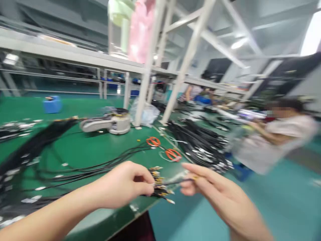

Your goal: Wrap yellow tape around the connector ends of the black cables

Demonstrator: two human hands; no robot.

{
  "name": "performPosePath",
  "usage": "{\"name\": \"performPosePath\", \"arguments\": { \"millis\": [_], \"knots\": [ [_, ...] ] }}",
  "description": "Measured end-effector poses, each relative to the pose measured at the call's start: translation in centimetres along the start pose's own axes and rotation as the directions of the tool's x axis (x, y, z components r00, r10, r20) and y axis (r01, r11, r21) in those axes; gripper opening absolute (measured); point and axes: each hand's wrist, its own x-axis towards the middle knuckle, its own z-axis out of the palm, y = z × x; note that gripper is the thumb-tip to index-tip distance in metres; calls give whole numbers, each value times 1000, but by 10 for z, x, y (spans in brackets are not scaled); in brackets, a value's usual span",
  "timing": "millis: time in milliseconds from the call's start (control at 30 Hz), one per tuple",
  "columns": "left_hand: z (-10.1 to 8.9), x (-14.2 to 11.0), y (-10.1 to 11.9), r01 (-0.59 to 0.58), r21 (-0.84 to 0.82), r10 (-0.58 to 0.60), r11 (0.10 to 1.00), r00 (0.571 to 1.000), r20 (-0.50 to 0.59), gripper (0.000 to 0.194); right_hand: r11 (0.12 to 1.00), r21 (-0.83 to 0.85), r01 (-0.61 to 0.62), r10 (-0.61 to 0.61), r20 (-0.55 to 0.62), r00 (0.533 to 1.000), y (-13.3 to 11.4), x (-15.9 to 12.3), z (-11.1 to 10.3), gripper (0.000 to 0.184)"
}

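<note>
My left hand (127,185) is closed around a bundle of black cables (160,190) near the table's front edge. Gold and white connector ends fan out to the right of its fingers. My right hand (213,190) pinches the gold-coloured end of a single black cable (175,182) drawn out from that bundle, past the table edge. Behind my left hand the black cables (110,164) trail leftward over the green table. Just beyond the bundle lie scissors (173,155) with orange handles.
On the green table (75,147) stand a white round device (120,121) and a blue container (52,104). Dark cable bundles lie at the left (37,142) and right (200,140). White posts (145,80) rise at the back. A seated person (273,137) works at the right.
</note>
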Motion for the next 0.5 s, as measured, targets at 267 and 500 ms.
{"name": "performPosePath", "arguments": {
  "millis": [267, 500],
  "knots": [
    [43, 30, 31, -16, -118, 20, 993, 999, 36, 23, 999, -30, 30, -37, -226, 973, -23, -5, 7, 8],
    [57, 32, 30, -22, -162, 29, 987, 999, 44, 25, 992, 113, -54, 55, -2, 999, -14, -24, -16, 18]
  ]
}}
